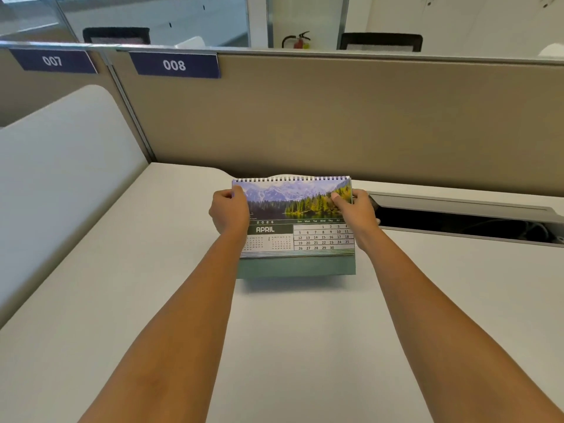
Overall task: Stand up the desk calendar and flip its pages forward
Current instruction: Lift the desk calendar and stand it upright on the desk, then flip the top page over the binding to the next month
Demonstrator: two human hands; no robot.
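Note:
A spiral-bound desk calendar (293,227) stands upright on its green base in the middle of the white desk (152,270). Its facing page shows a mountain lake photo above the word APRIL and a date grid. My left hand (229,212) grips the calendar's upper left edge, thumb on the front. At the upper right edge my right hand (355,212) pinches the page, thumb on the picture. A page behind the spiral bulges slightly above the top.
A tan cubicle partition (335,117) rises right behind the calendar, with blue labels 007 and 008 on its rail. An open cable slot (457,221) cuts into the desk to the right. A white rounded divider (61,166) stands at the left.

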